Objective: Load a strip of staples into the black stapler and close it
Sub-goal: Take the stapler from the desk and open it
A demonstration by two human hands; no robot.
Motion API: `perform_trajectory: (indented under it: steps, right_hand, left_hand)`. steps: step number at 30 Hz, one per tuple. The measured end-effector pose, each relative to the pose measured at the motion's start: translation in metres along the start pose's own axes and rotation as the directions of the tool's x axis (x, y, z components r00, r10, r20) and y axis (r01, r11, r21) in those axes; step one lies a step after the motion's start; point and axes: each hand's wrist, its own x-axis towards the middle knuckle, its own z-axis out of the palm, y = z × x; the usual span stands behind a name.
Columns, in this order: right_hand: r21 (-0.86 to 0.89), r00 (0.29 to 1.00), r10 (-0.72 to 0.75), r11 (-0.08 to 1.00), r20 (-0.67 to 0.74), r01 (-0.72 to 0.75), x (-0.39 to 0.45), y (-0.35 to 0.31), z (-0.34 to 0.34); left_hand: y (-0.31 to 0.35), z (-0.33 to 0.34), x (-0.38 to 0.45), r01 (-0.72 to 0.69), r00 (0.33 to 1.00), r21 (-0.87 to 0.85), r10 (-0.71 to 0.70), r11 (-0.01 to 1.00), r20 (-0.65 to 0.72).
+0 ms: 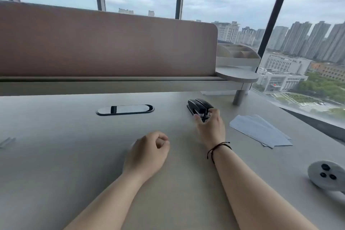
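Note:
The black stapler (198, 107) lies on the grey desk (74, 164), right of centre and towards the back. Its top looks down. My right hand (211, 129) grips the stapler's near end, thumb on the left side and fingers over the right side. A black cord bracelet circles that wrist. My left hand (147, 153) rests on the desk in a loose fist, nearer to me and left of the stapler; nothing shows in it. A strip of staples (7, 142) lies at the far left edge of the desk, well away from both hands.
An oval black cable grommet (125, 109) sits in the desk behind my left hand. Pale blue paper sheets (261, 130) lie right of the stapler. A round white device (328, 175) is at the near right. A brown partition (108, 43) and a shelf organiser (237, 56) close off the back.

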Motion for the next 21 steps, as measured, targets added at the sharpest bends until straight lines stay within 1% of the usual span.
perform_trajectory:
  steps: [1, 4, 9, 13, 15, 18, 21]
  right_hand:
    - [0.017, 0.999, 0.005, 1.0, -0.037, -0.005, 0.004, -0.002, 0.001]
    - [0.005, 0.993, 0.04, 0.999, -0.112, -0.04, 0.017, -0.002, 0.006]
    - [-0.073, 0.99, 0.04, 0.996, -0.139, -0.05, 0.025, 0.0, 0.013]
    - [-0.122, 0.992, 0.011, 0.992, -0.124, -0.026, 0.021, -0.003, 0.013]
    - [-0.143, 0.995, -0.021, 0.99, -0.095, 0.008, 0.014, -0.006, 0.011]
    - [-0.142, 0.998, -0.058, 0.988, -0.018, 0.055, -0.009, -0.011, 0.007]
    - [-0.123, 0.993, -0.101, 0.987, 0.053, 0.107, -0.041, -0.018, -0.004]
  left_hand:
    - [-0.006, 0.005, 0.004, -0.014, 1.0, -0.029, 0.014, 0.999, -0.002]
    - [-0.007, 0.004, 0.006, -0.001, 1.0, -0.03, 0.0, 1.0, -0.024]
    - [-0.008, 0.009, 0.007, -0.013, 1.0, -0.026, 0.012, 1.0, -0.024]
    - [-0.007, 0.008, 0.007, -0.009, 0.999, -0.044, 0.007, 0.999, -0.036]
    - [-0.007, 0.009, 0.009, 0.005, 0.999, -0.047, -0.007, 0.999, -0.038]
    - [-0.007, 0.008, 0.008, 0.021, 1.0, -0.083, -0.022, 0.996, -0.014]
    - [-0.004, 0.0, 0.0, 0.024, 0.999, -0.13, -0.029, 0.991, -0.037]
